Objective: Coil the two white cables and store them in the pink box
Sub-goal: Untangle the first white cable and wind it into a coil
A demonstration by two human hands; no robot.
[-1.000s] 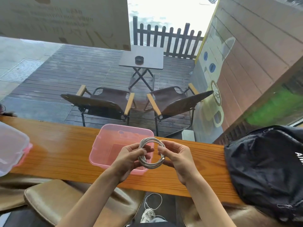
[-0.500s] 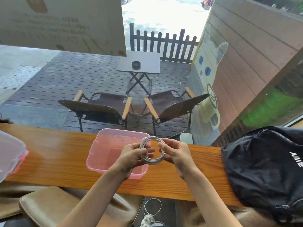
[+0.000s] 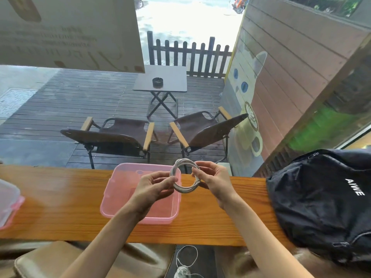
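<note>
A white cable point(image 3: 181, 188) is wound into a small round coil that I hold upright above the right edge of the pink box point(image 3: 118, 194). My left hand point(image 3: 152, 186) pinches the coil's left side between thumb and fingers. My right hand point(image 3: 212, 179) grips its right side, where a cable end lies against the loops. The pink box stands open on the wooden counter point(image 3: 56, 207), and its inside is partly hidden by my left hand. A second white cable point(image 3: 186, 259) lies loose on the floor below the counter.
A black backpack point(image 3: 321, 199) rests on the counter's right end. At the left edge lies a clear lid with pink clips point(image 3: 8, 205). A tan cushioned stool point(image 3: 48, 259) stands under the counter. Beyond the window are two chairs and a small table.
Both hands lifted the coil slightly and kept it between them; the fingers of my right hand shifted along its right side. The camera tilted a little.
</note>
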